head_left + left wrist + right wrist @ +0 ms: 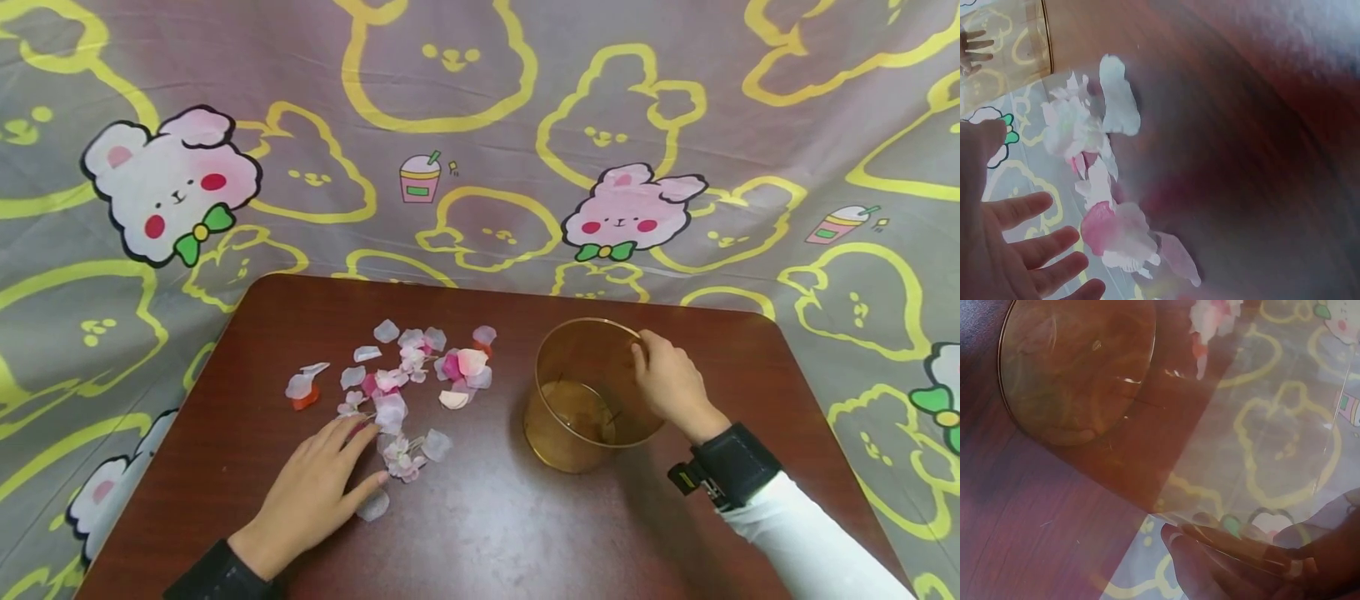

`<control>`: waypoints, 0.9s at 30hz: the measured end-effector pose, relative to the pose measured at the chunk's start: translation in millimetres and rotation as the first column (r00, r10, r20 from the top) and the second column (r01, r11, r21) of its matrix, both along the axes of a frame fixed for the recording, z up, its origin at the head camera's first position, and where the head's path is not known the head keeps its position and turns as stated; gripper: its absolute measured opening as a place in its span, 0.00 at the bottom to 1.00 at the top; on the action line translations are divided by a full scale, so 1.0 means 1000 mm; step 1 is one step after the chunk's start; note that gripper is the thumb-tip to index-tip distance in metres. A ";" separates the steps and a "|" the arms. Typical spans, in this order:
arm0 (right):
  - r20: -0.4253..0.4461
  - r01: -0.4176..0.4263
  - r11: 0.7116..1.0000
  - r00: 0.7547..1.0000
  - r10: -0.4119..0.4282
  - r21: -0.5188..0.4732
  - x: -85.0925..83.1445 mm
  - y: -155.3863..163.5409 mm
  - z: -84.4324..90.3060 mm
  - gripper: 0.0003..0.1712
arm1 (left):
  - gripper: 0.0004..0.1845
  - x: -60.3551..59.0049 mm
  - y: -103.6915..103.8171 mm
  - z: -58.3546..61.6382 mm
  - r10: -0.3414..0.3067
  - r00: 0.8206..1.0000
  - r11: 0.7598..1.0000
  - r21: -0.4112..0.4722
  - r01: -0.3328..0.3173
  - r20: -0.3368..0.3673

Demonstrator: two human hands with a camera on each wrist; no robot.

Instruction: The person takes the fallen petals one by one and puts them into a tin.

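Note:
My right hand (pixel 672 382) grips the rim of a see-through amber bucket (pixel 555 446), thumb on one side of the wall and fingers on the other. In the right wrist view the bucket's round base (pixel 1079 369) shows through its clear wall. My left hand (pixel 311 483) lies low over the left part of the table, fingers spread, fingertips right at a cluster of artificial petals and blossoms (pixel 390 412). From the left wrist view, its fingers (pixel 1041 250) are relaxed beside pink and white petals (pixel 1125 234), with nothing held.
More loose petals (pixel 386 331) are scattered across the brown table (pixel 510 533), including a pink and peach group (pixel 471 362) and a white-and-orange pair (pixel 300 387) at the left. A cartoon-printed cloth (pixel 480 167) hangs behind the table and round its sides.

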State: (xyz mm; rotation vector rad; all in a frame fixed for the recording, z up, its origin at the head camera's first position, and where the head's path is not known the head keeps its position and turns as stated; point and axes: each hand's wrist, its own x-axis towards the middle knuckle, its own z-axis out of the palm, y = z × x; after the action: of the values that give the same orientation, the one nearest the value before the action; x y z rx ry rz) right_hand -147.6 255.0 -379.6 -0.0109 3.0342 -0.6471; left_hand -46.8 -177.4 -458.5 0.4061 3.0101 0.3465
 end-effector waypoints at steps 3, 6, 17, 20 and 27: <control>-0.001 -0.001 1.000 1.000 0.001 -0.005 -0.001 0.000 0.000 0.16 | 0.37 -0.004 -0.003 0.003 0.026 1.000 1.000 0.005 -0.026 -0.003; -0.009 0.001 1.000 1.000 -0.001 -0.004 -0.001 0.000 -0.001 0.15 | 0.35 -0.008 -0.006 0.006 0.048 0.999 0.999 0.013 -0.048 -0.016; -0.009 0.009 1.000 1.000 -0.009 -0.004 -0.001 -0.001 -0.001 0.14 | 0.29 -0.026 -0.033 0.004 0.142 0.984 0.990 0.037 -0.139 -0.105; -0.007 0.011 1.000 1.000 -0.011 -0.003 -0.001 -0.001 -0.001 0.14 | 0.29 -0.028 -0.041 0.001 0.157 0.982 0.987 0.032 -0.155 -0.103; -0.019 0.011 1.000 1.000 -0.011 -0.011 -0.001 0.000 -0.002 0.15 | 0.31 -0.029 -0.048 -0.006 0.175 0.984 0.984 -0.016 -0.176 -0.014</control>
State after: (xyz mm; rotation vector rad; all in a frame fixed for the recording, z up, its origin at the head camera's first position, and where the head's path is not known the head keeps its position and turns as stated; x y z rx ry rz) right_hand -148.2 255.1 -381.3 -0.0012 3.0510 -0.6681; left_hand -75.5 -225.0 -464.9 0.1416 3.0662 0.3308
